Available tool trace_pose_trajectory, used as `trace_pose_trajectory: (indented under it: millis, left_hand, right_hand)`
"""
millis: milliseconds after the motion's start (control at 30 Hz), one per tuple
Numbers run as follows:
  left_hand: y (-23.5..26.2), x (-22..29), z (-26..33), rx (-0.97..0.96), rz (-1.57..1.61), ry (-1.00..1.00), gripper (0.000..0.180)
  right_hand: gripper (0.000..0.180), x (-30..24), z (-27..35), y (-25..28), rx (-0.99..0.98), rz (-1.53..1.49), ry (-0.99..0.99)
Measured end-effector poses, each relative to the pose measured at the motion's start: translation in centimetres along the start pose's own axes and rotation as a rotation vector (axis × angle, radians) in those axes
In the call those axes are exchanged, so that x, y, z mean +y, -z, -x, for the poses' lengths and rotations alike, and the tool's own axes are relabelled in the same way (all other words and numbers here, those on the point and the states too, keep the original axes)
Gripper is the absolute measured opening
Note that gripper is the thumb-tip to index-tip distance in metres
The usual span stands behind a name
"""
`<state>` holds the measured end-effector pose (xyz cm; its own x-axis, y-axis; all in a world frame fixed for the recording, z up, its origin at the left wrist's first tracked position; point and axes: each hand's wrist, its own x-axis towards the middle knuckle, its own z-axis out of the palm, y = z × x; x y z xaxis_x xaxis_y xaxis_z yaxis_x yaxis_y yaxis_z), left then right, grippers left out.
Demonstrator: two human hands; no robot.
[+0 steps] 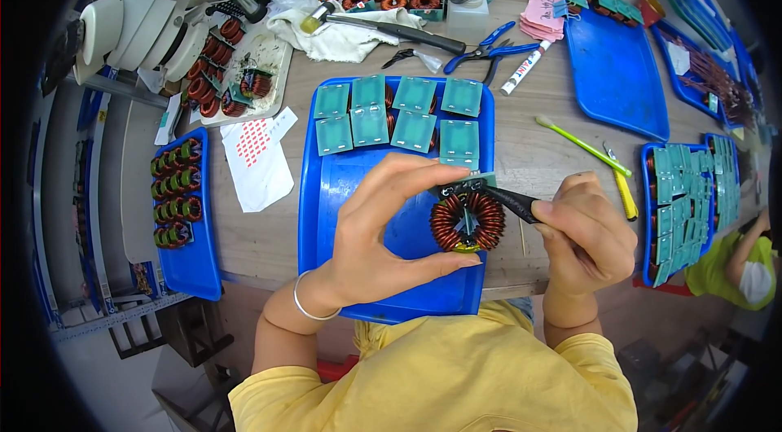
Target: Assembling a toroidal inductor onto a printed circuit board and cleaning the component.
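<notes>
My left hand (pixel 368 241) grips a copper-wound toroidal coil (pixel 444 224) between thumb and fingers, the thumb under its lower rim. A small green circuit board (pixel 486 179) sits at the coil's upper edge. In my right hand (pixel 590 232) is a black tapered tool (pixel 513 203), possibly tweezers; its tip meets the top of the coil near the board. Beneath the coil lies a blue tray (pixel 319 216). Two rows of coils capped with green boards (pixel 369 124) fill its far part.
At left stands a blue tray (pixel 208 257) of coils beside a white printed sheet (pixel 259 167). Behind are a hammer (pixel 391 27), blue-handled pliers (pixel 489 49) and a white marker (pixel 525 70). A green brush (pixel 582 144), a yellow cutter (pixel 626 194) and board-filled trays (pixel 649 265) lie right.
</notes>
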<state>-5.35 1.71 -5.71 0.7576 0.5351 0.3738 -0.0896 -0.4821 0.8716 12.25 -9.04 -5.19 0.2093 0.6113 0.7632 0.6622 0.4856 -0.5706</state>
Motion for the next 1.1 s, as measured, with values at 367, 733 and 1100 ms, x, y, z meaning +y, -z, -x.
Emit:
trace_pose_trajectory:
  millis: [367, 733, 1100]
  left_hand:
    - [-0.2, 0.1, -0.2, 0.063, -0.036, -0.049, 0.06]
    - [-0.5, 0.2, -0.5, 0.073, -0.284, -0.144, 0.057]
    - [0.0, -0.2, -0.1, 0.056, 0.023, -0.041, 0.061]
  right_hand:
    - [0.028, 0.0, 0.0, -0.2, -0.01, 0.042, 0.018]
    - [0.027, 0.1, 0.8, 0.1, -0.039, -0.035, 0.114]
    - [0.097, 1.3, 0.3, -1.5, -0.117, -0.318, -0.255]
